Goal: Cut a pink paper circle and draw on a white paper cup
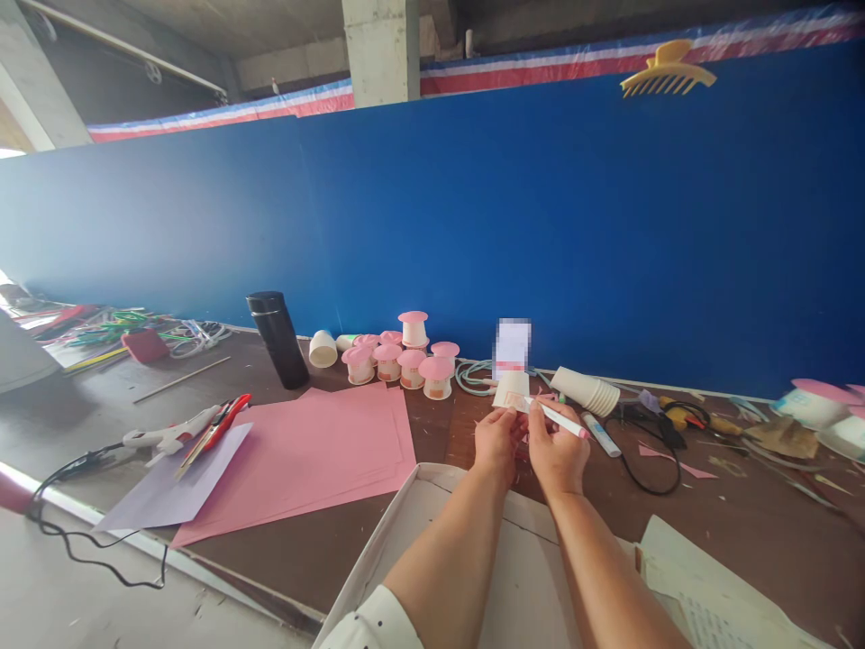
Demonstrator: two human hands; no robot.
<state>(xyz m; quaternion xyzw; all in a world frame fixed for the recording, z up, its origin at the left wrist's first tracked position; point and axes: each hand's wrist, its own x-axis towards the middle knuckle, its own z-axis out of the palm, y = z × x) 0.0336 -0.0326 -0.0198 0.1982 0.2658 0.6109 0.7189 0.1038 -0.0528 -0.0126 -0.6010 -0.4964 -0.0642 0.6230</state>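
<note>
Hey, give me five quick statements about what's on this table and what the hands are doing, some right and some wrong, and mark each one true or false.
1. The right hand holds a pen. True.
2. The black bottle stands to the left of the pink-topped cups. True.
3. The left hand is wrapped around the black bottle. False: it holds a paper cup.
4. The pink sheets lie to the right of both hands. False: they lie to the left.
5. The stack of white cups lies on its side. True.
</note>
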